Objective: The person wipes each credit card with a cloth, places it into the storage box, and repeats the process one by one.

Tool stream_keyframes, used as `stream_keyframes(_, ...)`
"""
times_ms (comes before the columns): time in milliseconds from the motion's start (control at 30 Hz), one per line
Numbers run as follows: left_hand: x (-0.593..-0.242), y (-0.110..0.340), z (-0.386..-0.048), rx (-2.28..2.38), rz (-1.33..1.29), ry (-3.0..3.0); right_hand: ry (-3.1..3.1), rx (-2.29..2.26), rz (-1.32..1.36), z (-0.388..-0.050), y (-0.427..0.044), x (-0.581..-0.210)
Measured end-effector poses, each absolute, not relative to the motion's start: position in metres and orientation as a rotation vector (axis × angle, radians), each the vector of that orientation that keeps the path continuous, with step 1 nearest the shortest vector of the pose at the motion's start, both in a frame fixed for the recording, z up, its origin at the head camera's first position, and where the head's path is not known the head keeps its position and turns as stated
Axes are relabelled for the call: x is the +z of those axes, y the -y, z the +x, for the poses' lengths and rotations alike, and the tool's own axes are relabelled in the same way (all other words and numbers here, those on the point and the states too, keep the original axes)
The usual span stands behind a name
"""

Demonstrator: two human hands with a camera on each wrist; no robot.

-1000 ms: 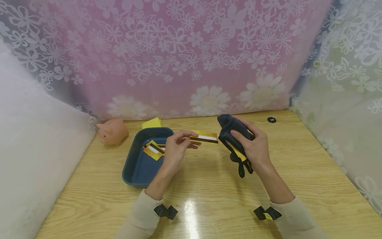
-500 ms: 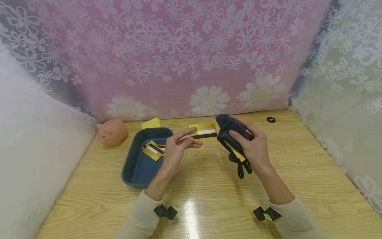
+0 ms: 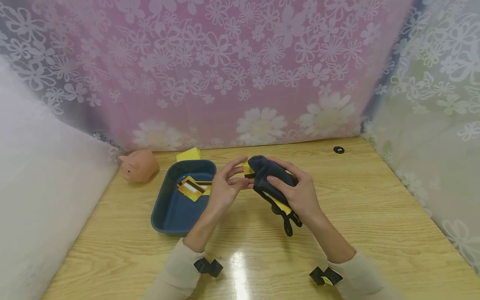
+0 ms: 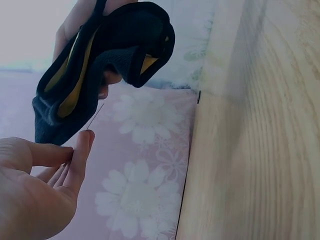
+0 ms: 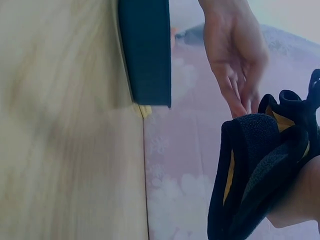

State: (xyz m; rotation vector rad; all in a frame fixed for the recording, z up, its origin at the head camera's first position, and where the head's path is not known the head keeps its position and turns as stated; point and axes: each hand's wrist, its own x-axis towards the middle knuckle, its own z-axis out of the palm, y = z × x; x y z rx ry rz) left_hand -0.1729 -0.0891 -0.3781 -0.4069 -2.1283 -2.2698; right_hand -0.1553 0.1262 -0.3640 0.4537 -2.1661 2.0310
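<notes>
My left hand point(image 3: 226, 185) pinches a yellow card with a black stripe point(image 3: 247, 170) between thumb and fingers. Most of that card is hidden by a dark navy cloth pouch point(image 3: 271, 177), which has black edging, black loops and yellow inside. My right hand point(image 3: 301, 189) grips the pouch, its thumb across the front and the other fingers behind. In the left wrist view the pouch point(image 4: 107, 55) hangs just past the left fingertips, and the card shows only as a thin edge. Whether the card lies inside the pouch or behind it, I cannot tell.
Left of the hands stands a blue tray point(image 3: 159, 216) with several yellow striped cards point(image 3: 192, 188) in it. A pink piggy bank point(image 3: 139, 166) is beside it. Behind the tray sits a yellow object point(image 3: 189, 154). A black round chip point(image 3: 339, 150) lies far right on the wooden table point(image 3: 375, 216).
My right hand has brought the pouch left and slightly down, up to the left hand. The card, fully seen before, is now mostly covered by it. The left hand has shifted little.
</notes>
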Motion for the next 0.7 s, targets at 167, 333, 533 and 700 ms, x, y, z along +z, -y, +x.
stream_keyframes(167, -0.381, 0.084, -0.171, -2.212, -0.417, 2.201, 2.236, 2.008, 0.527, -0.149, -0.116, -0.369)
stream_keyframes(333, -0.382, 0.084, -0.168, -2.184, -0.451, 2.203, 2.277, 1.953, 0.540, -0.145, -0.110, -0.370)
stream_keyframes(533, -0.383, 0.083, -0.166, -2.193, -0.426, 2.216, 2.311, 1.880, 0.516, -0.146, -0.112, -0.373)
stream_keyframes(700, -0.381, 0.084, -0.165, -2.201, -0.343, 2.219, 2.330, 1.817, 0.472, -0.146, -0.119, -0.374)
